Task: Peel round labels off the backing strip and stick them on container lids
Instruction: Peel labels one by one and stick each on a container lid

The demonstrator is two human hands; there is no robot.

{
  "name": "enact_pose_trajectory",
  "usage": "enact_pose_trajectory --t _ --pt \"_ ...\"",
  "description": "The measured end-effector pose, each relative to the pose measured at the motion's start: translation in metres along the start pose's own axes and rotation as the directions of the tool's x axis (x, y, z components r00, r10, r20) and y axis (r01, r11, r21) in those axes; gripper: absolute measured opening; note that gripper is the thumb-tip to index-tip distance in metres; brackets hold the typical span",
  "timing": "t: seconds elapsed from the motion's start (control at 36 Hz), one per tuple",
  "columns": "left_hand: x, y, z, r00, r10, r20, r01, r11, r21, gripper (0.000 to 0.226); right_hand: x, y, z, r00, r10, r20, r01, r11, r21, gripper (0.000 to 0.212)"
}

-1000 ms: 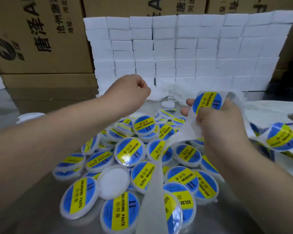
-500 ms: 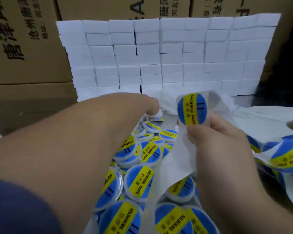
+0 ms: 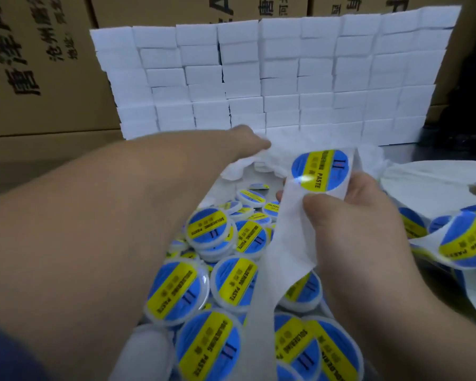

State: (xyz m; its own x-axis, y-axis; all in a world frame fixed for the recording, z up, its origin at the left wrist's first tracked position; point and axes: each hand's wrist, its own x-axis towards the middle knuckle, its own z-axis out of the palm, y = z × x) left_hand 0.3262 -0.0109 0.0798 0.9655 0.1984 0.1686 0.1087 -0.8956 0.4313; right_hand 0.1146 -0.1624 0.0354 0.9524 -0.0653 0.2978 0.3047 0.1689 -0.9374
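Pile of labelled lids (image 3: 176,292), blue and yellow, heaped in foreground: many done.
Backing strip (image 3: 280,257), draped over pile, pinched between thumb and fingers of right hand (image 3: 349,215); lower stretch bare, already stripped.
Further labels (image 3: 467,237) at right edge: plenty left.
Round label (image 3: 320,170) on strip above thumb, not yet peeled.
Left hand (image 3: 248,141) stretched to far white heap (image 3: 239,169): fingers hidden, grip impossible to tell; unlabelled lids there too blurred to make out.

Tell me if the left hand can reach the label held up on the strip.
Probably yes: the label sits uncovered on the backing strip above the right hand, and the left hand is close beside it with nothing between.
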Motion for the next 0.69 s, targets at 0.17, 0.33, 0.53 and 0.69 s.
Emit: enact_pose_trajectory --t 0.17,0.33,0.53,0.69 --pt "-0.054 0.007 -0.049 0.993 -0.104 -0.056 0.036 0.721 -0.692 0.028 -0.006 -0.006 0.002 0.992 -0.116 0.055 0.120 0.990 -0.078 0.008" --pt "-0.150 -0.007 -0.074 0.991 -0.131 0.010 0.048 0.289 -0.956 0.020 -0.019 -0.020 0.012 0.930 -0.111 0.351 0.106 0.994 0.035 0.041" --pt "-0.248 -0.026 -0.067 0.988 -0.100 0.118 0.122 0.040 -0.992 0.019 -0.029 -0.022 0.015 0.944 -0.036 0.327 0.030 0.999 0.024 0.031" --pt "-0.291 -0.024 -0.053 0.997 -0.057 0.052 0.059 0.120 -0.991 0.029 -0.017 -0.021 0.014 0.936 0.255 0.241 -0.295 0.944 0.146 0.038"
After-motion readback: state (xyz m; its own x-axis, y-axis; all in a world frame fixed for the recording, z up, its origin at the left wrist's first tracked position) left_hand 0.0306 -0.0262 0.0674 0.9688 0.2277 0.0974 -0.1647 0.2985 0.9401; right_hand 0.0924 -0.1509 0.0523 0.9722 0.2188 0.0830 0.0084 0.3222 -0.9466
